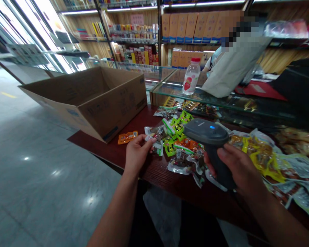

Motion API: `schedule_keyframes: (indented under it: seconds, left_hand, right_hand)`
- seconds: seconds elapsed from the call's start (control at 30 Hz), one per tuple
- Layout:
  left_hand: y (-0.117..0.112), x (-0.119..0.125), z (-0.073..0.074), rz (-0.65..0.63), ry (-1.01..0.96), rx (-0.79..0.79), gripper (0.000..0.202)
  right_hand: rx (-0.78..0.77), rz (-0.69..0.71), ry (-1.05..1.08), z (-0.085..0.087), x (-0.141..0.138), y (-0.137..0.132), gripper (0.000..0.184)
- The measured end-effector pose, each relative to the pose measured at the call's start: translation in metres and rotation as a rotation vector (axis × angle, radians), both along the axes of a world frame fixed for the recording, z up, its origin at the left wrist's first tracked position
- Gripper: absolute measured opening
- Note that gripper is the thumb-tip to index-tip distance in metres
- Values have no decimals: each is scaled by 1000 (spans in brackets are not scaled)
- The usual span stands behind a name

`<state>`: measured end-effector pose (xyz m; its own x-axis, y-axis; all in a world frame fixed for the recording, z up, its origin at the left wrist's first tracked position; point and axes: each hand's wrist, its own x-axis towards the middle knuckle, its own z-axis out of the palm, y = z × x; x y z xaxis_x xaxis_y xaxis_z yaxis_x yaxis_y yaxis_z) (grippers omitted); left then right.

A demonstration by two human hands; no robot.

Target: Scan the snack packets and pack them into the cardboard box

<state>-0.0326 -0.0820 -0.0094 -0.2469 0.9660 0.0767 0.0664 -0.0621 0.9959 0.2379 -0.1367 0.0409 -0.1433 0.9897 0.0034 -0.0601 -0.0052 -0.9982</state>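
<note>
My right hand [237, 168] is wrapped around the handle of a dark grey barcode scanner [204, 132], whose blue light is lit. The scanner's head sits above a pile of snack packets. With thumb and fingers, my left hand [137, 152] pinches the near edge of a clear snack packet [158, 132] at the pile's left side. Green snack packets [179, 125] lie just beyond it, and clear packets with dark contents [181, 161] lie closer to me. An orange packet [127, 137] rests apart, left of my left hand.
A large open cardboard box [113, 106] stands on the left of the dark red table [154, 171]. More yellow and clear packets [265, 154] are heaped on the right. Behind, a glass counter [167, 85] bears a strawberry-labelled bottle [192, 77]. A person in light clothing [231, 65] is beyond.
</note>
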Motion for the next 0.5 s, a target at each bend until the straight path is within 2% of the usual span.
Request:
schedule_keyframes:
  seconds: [0.17,0.5]
  left_hand:
    - [3,-8,8,10,116,77,20]
    - [2,-9,13,41,306,99,15]
  right_hand:
    - [87,97,-59,-1,-1,-5,36]
    - [125,115,-116,5,0,-11,35]
